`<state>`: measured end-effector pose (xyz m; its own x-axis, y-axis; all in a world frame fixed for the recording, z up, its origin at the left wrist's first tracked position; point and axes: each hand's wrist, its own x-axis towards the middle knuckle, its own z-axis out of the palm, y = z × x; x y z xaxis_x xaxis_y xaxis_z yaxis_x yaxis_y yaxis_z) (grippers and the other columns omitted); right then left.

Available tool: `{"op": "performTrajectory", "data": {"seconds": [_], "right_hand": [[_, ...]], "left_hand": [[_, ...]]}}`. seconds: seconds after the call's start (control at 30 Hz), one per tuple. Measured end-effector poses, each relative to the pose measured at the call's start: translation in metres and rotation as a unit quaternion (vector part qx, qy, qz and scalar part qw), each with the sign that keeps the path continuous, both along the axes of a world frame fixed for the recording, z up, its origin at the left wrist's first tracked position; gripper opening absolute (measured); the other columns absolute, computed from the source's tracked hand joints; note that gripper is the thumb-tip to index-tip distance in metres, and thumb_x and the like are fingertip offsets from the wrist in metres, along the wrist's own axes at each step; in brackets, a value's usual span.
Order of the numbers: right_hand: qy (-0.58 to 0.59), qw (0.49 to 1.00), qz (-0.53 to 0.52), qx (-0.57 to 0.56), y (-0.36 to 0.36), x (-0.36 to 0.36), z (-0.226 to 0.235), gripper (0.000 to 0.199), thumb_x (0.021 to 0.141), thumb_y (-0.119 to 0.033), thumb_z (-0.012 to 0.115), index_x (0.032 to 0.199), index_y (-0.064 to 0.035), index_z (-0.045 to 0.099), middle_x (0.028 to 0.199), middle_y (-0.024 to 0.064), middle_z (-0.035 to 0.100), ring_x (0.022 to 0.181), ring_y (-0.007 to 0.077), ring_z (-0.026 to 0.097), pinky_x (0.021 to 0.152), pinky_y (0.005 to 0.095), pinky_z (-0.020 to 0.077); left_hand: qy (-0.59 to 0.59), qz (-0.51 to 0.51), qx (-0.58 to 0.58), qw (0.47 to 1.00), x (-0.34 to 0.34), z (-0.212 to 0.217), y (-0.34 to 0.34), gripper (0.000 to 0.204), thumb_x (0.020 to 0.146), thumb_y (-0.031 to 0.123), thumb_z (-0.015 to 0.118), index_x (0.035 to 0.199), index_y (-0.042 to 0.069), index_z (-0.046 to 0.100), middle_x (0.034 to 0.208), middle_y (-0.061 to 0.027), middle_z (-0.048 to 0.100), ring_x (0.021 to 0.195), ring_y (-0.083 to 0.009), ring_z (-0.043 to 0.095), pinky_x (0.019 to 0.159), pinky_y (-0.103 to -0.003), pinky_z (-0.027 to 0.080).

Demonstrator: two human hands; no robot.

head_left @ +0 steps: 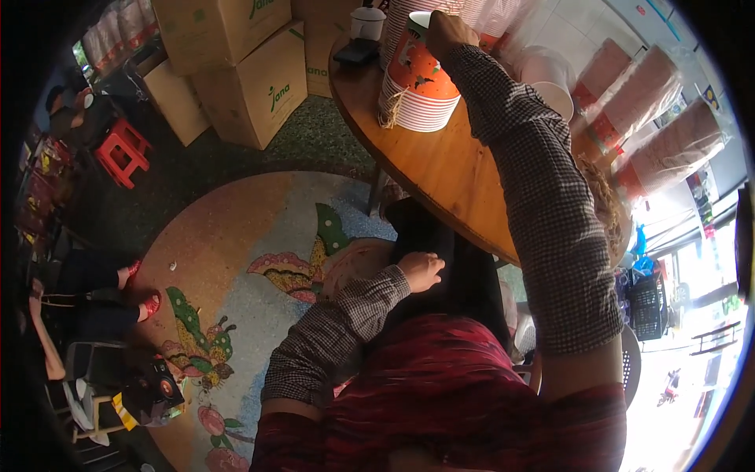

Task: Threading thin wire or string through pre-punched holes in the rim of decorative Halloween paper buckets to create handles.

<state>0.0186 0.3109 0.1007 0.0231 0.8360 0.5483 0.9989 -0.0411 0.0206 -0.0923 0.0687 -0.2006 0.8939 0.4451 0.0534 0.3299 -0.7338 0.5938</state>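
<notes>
At the far side of the round wooden table, my right hand (451, 35) is closed at the top edge of an orange paper bucket (425, 67) with a white and dark pattern. My fingertips there are partly hidden. Several white rims show at the bucket's lower end, like a nested stack standing on the table (440, 169). A tuft of straw-coloured twine (393, 106) hangs at the stack's left side. My left hand (422, 271) rests on my dark-trousered lap with its fingers curled in, and nothing shows in it.
Plastic-wrapped stacks of paper buckets (637, 94) line the table's right side. A white lidded mug (367, 23) and a black flat object (357, 52) sit at its far left. Cardboard boxes (255, 86), a red stool (123, 152) and seated people are to the left.
</notes>
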Motion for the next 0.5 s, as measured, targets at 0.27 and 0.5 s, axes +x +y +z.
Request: {"op": "performTrajectory", "data": {"seconds": [0.27, 0.5], "right_hand": [[0.141, 0.981, 0.123, 0.055, -0.008, 0.039, -0.005, 0.029, 0.082, -0.034, 0.06, 0.091, -0.0059, 0.062, 0.081, 0.0171, 0.066, 0.082, 0.0318, 0.065, 0.072, 0.0417, 0.0497], [0.13, 0.984, -0.064, 0.105, -0.042, 0.2, -0.04, 0.032, 0.084, -0.037, 0.054, 0.086, -0.0057, 0.062, 0.059, 0.0118, 0.061, 0.058, 0.026, 0.064, 0.06, 0.0388, 0.0495]], "left_hand": [[-0.006, 0.022, -0.015, 1.0, -0.003, -0.003, 0.004, 0.029, 0.08, 0.021, 0.063, 0.103, 0.003, 0.059, 0.099, -0.0137, 0.06, 0.094, -0.0317, 0.059, 0.081, -0.04, 0.049], [-0.038, 0.033, -0.015, 0.999, -0.002, -0.015, 0.009, 0.027, 0.079, 0.023, 0.062, 0.098, 0.004, 0.06, 0.097, -0.0152, 0.061, 0.094, -0.032, 0.059, 0.081, -0.04, 0.048]]}}
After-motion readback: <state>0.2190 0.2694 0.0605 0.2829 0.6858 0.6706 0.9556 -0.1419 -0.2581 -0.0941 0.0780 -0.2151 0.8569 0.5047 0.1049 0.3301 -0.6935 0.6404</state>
